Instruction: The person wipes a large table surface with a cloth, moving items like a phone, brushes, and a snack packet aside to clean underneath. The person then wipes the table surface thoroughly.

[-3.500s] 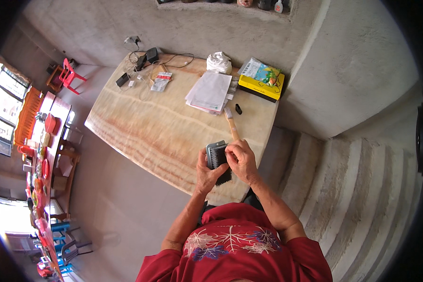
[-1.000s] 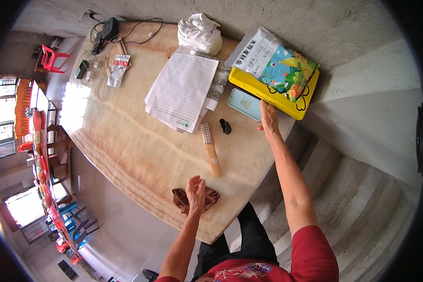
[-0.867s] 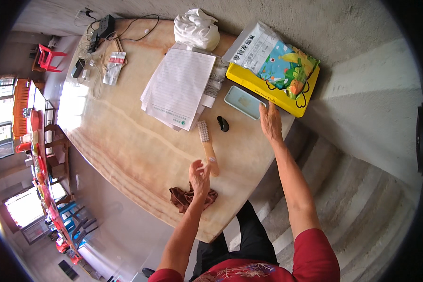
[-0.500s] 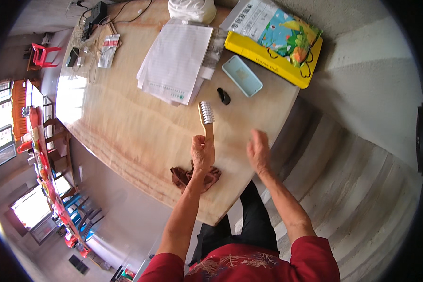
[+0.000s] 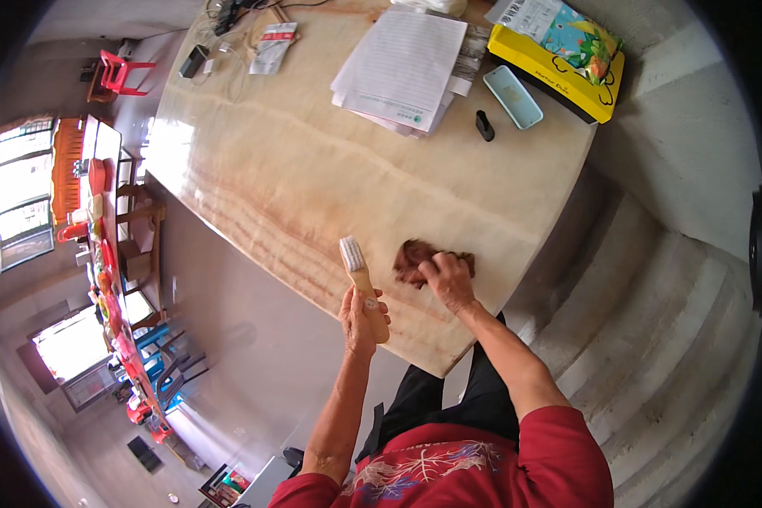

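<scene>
Gripping brush (image 5: 360, 279) firmly: left hand (image 5: 360, 320) | right hand (image 5: 447, 278) closes on brown wallet (image 5: 419, 257), table (image 5: 296, 169) edge | brushing not begun, judging by bristles held clear

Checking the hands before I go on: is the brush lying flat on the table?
No, the left hand holds the brush by its wooden handle, bristles up, while the right hand rests on the brown cloth.

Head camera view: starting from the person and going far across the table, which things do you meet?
Left hand with wooden brush → brown cloth under right hand → small black object → stack of papers
</scene>
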Tool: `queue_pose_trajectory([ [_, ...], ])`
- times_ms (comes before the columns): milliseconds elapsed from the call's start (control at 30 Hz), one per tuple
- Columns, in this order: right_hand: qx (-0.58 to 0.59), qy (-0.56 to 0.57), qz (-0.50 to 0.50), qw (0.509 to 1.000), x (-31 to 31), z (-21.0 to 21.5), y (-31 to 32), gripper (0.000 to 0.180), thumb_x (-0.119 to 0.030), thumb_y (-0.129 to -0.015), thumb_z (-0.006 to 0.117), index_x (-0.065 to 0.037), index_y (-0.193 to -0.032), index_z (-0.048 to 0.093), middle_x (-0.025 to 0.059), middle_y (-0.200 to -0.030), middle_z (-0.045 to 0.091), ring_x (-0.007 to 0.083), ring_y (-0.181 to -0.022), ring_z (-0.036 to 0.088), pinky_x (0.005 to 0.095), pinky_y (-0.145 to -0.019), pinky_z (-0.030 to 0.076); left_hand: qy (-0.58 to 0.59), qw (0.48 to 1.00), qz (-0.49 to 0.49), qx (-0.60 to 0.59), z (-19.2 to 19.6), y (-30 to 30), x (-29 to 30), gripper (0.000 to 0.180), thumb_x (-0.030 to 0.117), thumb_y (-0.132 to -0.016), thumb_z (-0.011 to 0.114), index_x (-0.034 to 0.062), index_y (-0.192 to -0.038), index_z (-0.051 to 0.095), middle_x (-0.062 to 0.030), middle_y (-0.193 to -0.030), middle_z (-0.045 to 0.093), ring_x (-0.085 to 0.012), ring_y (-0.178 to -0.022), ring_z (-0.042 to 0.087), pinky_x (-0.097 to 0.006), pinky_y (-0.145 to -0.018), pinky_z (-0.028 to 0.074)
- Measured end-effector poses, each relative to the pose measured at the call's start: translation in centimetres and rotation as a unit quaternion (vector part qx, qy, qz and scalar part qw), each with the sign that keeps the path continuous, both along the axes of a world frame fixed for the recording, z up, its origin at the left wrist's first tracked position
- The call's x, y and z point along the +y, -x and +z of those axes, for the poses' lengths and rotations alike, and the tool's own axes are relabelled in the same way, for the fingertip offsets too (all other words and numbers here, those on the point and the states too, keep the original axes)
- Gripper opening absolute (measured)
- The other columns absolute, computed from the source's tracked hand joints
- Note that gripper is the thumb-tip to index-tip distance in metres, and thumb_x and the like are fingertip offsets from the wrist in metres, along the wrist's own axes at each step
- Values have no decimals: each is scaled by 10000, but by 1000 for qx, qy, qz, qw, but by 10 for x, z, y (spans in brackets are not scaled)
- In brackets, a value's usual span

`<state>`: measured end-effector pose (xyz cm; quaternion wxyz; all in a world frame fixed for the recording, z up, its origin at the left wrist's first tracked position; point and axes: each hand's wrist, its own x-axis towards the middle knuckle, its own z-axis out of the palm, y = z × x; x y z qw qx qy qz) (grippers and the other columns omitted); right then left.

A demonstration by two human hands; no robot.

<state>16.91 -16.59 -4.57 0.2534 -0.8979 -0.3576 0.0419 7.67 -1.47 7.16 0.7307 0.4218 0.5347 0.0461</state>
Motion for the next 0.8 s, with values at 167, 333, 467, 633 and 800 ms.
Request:
queue_pose_trajectory([
  [167,402,-274,-210,848,60,70,5,308,-328,-856,578,-44,-951,507,208,-767,610,395,-729,612,449,-614,474,-18,999,-1,-35,14,27,-4,282,272,-958,478,72,-1156,492,-93,-915,583,-167,-634,577,-309,-498,504],
  [333,355,-171,-148,907,101,135,60,244,-270,-901,511,-57,-1014,549,201,-982,576,388,-894,575,469,-752,475,-101,989,57,-95,18,28,-9,294,243,-972,498,29,-1172,525,-52,-1028,611,-116,-923,576,-237,-790,481],
  [467,234,-120,-82,961,81,186,84,294,-203,-887,546,-94,-1160,553,159,-967,563,344,-890,591,431,-697,502,-65,981,90,-157,53,21,11,286,221,-961,522,9,-1152,532,-68,-984,636,-129,-875,606,-262,-789,507],
  [633,303,-142,146,931,28,197,82,288,-184,-867,581,-49,-1121,596,166,-834,610,324,-762,628,395,-639,510,-46,989,13,-143,70,33,46,290,222,-930,576,11,-1128,561,-49,-912,641,-132,-753,610,-251,-686,513],
  [800,490,-360,-157,778,49,227,14,250,-232,-948,484,-4,-967,585,-7,-738,546,95,-665,486,260,-594,413,36,986,-40,-156,112,32,26,384,210,-944,401,158,-1324,398,4,-725,464,-74,-513,405,-223,-415,330],
])
